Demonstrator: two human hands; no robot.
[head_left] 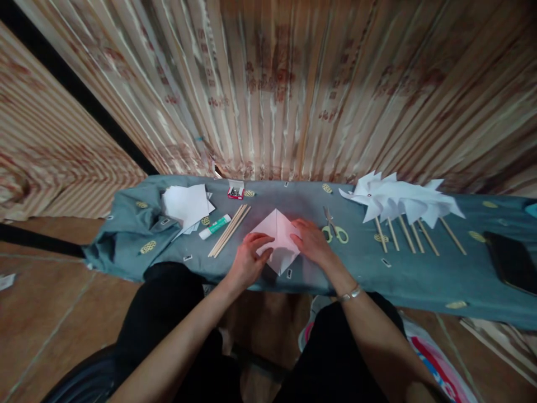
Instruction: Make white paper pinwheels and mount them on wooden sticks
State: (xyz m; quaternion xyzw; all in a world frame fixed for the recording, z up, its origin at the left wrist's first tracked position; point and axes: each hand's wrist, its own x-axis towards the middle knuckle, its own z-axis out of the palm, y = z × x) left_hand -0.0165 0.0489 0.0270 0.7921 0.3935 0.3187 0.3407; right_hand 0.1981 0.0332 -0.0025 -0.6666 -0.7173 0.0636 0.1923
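Observation:
A square of pale pinkish-white paper [277, 230], turned like a diamond with a crease from its top to its bottom corner, lies on the cloth in front of me. My left hand [248, 260] has its thumb and fingers closed at the lower left edge of the paper. On the other side, my right hand [314, 242] grips the right corner, which it partly hides. Just right of that hand rest scissors with yellow-green handles [335, 228]. Several thin wooden sticks [230, 230] and a green-and-white glue stick [215, 226] lie to the left.
Farther left is a stack of white paper sheets [187, 204], near a small red box of metal pins [235, 191]. Several white paper pinwheels on sticks [403, 198] lie at right, with a dark phone [509, 260] beyond. A pleated curtain [285, 89] hangs behind the cloth-covered surface [356, 268].

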